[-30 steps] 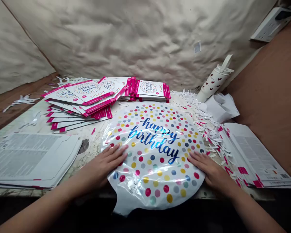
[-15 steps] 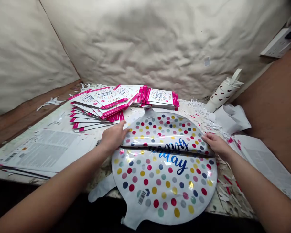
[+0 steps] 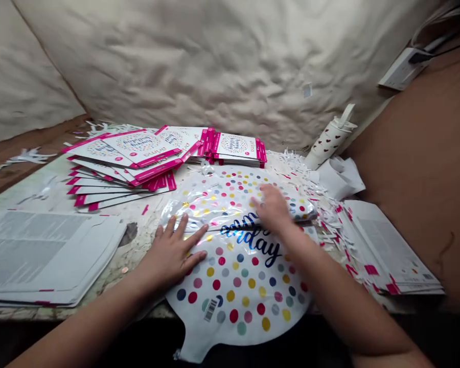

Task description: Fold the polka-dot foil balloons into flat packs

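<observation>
On the worktable [image 3: 42, 197] | polka-dot foil balloon [image 3: 237, 291], top folded over | left hand [image 3: 172, 250] and right hand [image 3: 272, 207] open, pressing down

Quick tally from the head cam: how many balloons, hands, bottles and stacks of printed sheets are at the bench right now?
Foil balloon: 1
Hands: 2 (left hand, right hand)
Heart-print bottle: 1
Stacks of printed sheets: 2 (left stack, right stack)
Total: 6
</observation>
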`<action>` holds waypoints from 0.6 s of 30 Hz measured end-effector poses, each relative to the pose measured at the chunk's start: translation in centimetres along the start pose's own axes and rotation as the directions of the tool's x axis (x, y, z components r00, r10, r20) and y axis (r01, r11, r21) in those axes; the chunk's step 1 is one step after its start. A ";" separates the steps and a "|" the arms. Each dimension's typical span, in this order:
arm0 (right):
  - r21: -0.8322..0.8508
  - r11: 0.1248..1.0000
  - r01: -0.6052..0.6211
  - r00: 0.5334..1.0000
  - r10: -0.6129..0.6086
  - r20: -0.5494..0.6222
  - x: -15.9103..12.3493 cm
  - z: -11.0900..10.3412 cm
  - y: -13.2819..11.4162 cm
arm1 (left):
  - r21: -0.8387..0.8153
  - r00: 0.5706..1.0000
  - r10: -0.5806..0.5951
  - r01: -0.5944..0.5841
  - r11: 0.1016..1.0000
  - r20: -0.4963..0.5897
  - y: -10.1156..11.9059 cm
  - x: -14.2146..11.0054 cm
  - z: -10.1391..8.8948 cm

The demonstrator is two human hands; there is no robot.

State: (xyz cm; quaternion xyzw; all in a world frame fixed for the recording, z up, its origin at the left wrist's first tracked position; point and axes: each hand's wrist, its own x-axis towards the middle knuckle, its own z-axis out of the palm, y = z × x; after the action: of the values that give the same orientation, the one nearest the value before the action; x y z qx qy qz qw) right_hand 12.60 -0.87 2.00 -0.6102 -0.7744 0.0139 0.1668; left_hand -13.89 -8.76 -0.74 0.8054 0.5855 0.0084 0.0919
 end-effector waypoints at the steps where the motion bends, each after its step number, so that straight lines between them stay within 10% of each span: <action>1: 0.055 0.981 0.187 0.975 -0.193 0.114 -0.9 0.8 -2.7 | 0.006 1.000 -0.004 0.004 1.000 -0.007 0.0 0.1 0.1; 3: 0.182 0.875 0.448 0.836 -0.482 0.263 -2.8 2.2 -5.6 | 0.024 1.000 -0.009 0.009 1.000 -0.022 -0.1 0.2 0.4; 5: 0.216 0.870 0.444 0.795 -0.493 0.354 -4.6 2.3 -4.3 | 0.035 1.000 -0.004 0.005 0.999 -0.028 -0.4 0.2 0.6; 8: -0.055 0.998 0.043 0.908 -0.016 0.418 -7.2 0.1 3.6 | 0.030 1.000 -0.013 0.014 0.999 -0.006 -0.6 0.3 0.5; 10: -0.308 0.907 -0.288 0.878 0.379 0.293 -9.0 -1.9 8.7 | 0.038 0.999 -0.038 0.038 0.999 0.011 0.1 0.7 0.2; 15: -0.294 0.954 -0.060 0.975 0.119 0.187 -11.7 -2.6 9.1 | 0.070 0.997 0.074 -0.072 0.995 -0.022 6.2 3.0 -0.5; 18: -0.231 0.957 -0.173 0.961 0.216 0.173 -10.5 -1.1 6.8 | 0.035 0.988 0.117 -0.121 0.992 0.097 9.3 4.0 -0.2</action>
State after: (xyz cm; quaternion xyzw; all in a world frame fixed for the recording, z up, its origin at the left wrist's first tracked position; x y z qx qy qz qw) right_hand 21.40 -9.32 -1.07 -0.6937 -0.7199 0.0072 0.0208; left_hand -3.88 -7.72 0.55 0.8402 0.5313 -0.0363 0.1027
